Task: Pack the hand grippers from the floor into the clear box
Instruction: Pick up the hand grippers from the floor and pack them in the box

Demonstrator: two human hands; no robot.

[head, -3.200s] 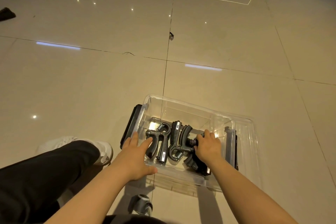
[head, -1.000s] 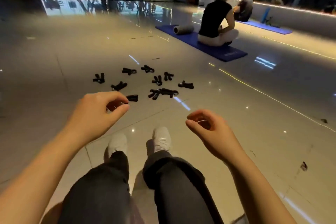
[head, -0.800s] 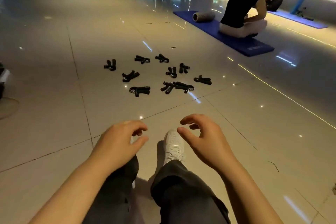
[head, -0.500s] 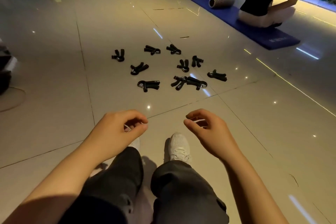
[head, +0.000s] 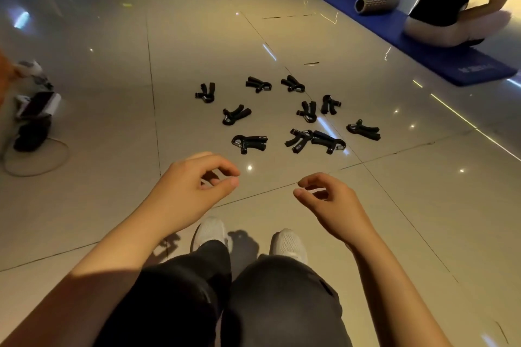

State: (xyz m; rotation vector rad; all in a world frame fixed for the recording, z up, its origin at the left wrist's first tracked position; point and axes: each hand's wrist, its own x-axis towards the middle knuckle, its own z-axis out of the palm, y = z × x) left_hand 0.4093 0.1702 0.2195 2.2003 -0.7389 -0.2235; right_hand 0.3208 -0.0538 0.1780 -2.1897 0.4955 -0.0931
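Ten black hand grippers with foam-covered handles are counted on the glossy beige tiled floor (head: pixel 112 110), scattered in a loose cluster ahead of the person. At the back of the cluster, three lie in a row: one at the left (head: pixel 205 92), one in the middle (head: pixel 258 84) and one at the right (head: pixel 293 84). Further forward, one (head: pixel 236 114) lies alone at the left, and two, one (head: pixel 308 111) just beside the other (head: pixel 329 104), lie at the right. Nearest the person, one (head: pixel 250 144) lies alone, two touch each other, one (head: pixel 299 140) against the other (head: pixel 328 142), and one (head: pixel 363 129) lies off to the right. The clear box is not seen in this view.

The left hand (head: pixel 191 191) is held in the air above the floor, its fingers loosely curled toward the thumb, with nothing held. The right hand (head: pixel 329 203) is held likewise, fingers loosely curled and nothing gripped. Both hands are well short of the grippers.

Two white mesh shoes (head: pixel 210 231) and two legs in black trousers (head: pixel 282 304) are seen below the hands. One blue exercise mat (head: pixel 439 56) lies at the upper right, carrying one grey ridged foam roller (head: pixel 376 3) and one seated person (head: pixel 456 8).
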